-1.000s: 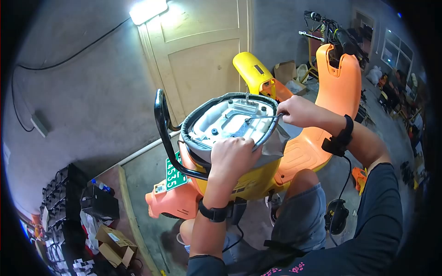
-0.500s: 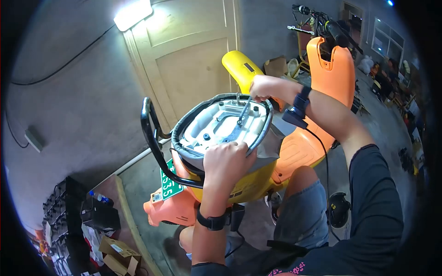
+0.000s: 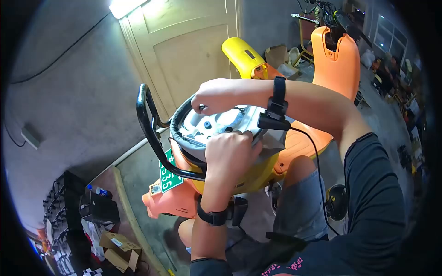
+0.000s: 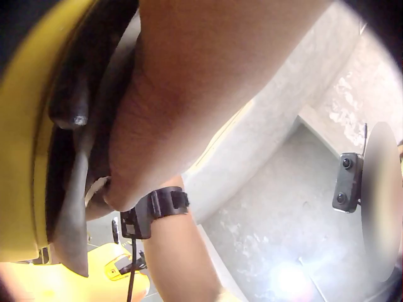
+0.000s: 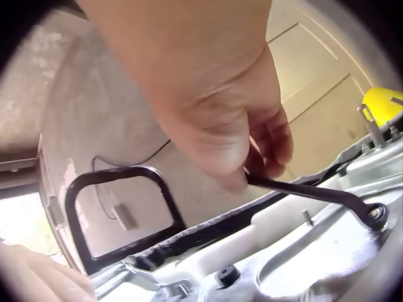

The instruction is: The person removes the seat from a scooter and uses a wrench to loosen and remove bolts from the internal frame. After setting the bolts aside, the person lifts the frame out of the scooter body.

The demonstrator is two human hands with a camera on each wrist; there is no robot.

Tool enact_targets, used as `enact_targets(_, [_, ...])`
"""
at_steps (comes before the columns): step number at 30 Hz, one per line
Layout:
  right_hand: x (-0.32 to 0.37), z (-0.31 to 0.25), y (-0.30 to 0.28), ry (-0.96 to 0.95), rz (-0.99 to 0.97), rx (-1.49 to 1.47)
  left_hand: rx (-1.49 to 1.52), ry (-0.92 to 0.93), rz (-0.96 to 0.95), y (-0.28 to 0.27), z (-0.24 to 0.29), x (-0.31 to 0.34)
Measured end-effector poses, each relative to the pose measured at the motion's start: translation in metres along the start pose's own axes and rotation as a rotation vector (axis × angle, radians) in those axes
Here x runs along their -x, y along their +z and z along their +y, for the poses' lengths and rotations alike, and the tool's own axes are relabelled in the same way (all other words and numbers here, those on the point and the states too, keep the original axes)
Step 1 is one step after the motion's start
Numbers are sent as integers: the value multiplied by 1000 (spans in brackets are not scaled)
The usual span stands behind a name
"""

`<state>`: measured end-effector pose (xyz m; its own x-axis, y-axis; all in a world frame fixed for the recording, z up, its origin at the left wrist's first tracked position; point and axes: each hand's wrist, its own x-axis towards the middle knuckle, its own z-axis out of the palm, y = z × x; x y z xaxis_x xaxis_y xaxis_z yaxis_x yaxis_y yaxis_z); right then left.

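Fig.: upturned seat [image 3: 197,129] on yellow scooter [image 3: 251,177] | right hand [image 3: 214,96]: grip clamped on wrench [image 5: 315,192], ring end on a fastener [image 5: 376,214] in the seat pan | left hand [image 3: 232,151]: grip clamped on near seat rim | risk: an oblique pull may slip the ring off, driving knuckles into the grab rail [image 3: 146,122].

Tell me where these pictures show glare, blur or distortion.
Head view: fisheye bends the door, the lamp is blown out. Left wrist: the left hand is blurred, glare on the floor. Right wrist: the right hand is soft, the wrench sharper.
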<state>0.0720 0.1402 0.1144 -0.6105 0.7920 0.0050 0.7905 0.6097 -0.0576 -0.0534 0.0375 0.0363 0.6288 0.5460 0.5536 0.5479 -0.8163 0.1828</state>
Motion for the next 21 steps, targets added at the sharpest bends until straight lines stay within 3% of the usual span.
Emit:
enact_targets(2, [12, -15, -2, 79, -48, 82, -25, 5, 1, -2, 1, -1])
enact_targets(5, [38, -11, 8, -54, 142, 78, 6, -35, -1, -1, 1, -1])
enact_targets(9, [82, -17, 9, -67, 122, 94, 5, -64, -45, -6, 3, -2])
enact_targets(12, [120, -25, 8, 32, 239, 78, -11, -56, -78, -5, 3, -1])
enact_targets(14, [137, -21, 10, 92, 260, 72, 3, 10, 45, -2, 2, 0])
enact_targets(18, [167, -14, 11, 259, 342, -62, -3, 5, 25, -5, 5, 0])
enact_targets(21, [175, 4, 10, 290, 346, -2, -46, -53, -79, -10, 7, -1])
